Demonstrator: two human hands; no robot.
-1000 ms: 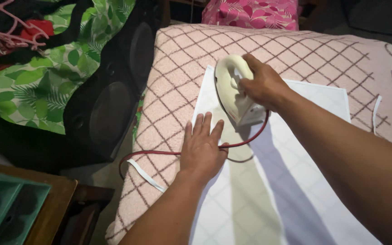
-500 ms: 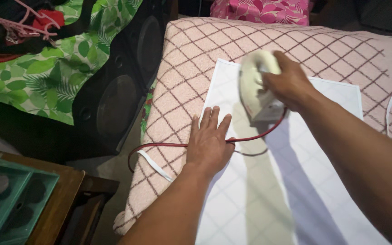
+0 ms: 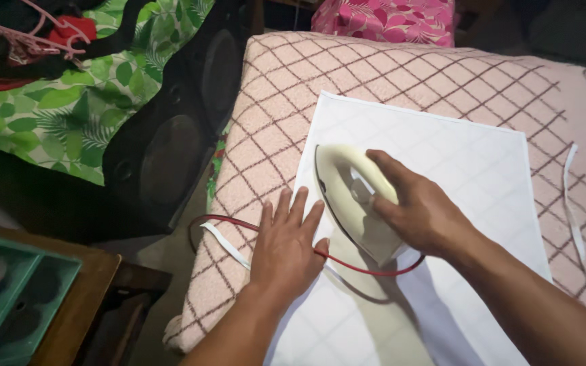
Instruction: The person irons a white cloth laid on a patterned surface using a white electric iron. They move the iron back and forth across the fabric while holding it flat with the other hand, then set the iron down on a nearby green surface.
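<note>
The light is uneven: bright on the white cloth [image 3: 442, 156], which comes close to washing out near its far edge, and dim at the frame's top corners and along the dark speaker [image 3: 164, 149]. Light falls from above and behind the person, so the right hand [image 3: 422, 213] and its arm cast a soft bluish shadow down the cloth, and the iron [image 3: 350, 196] throws another beside it. Detail is soft and smeared throughout, with slight stretching at the edges
</note>
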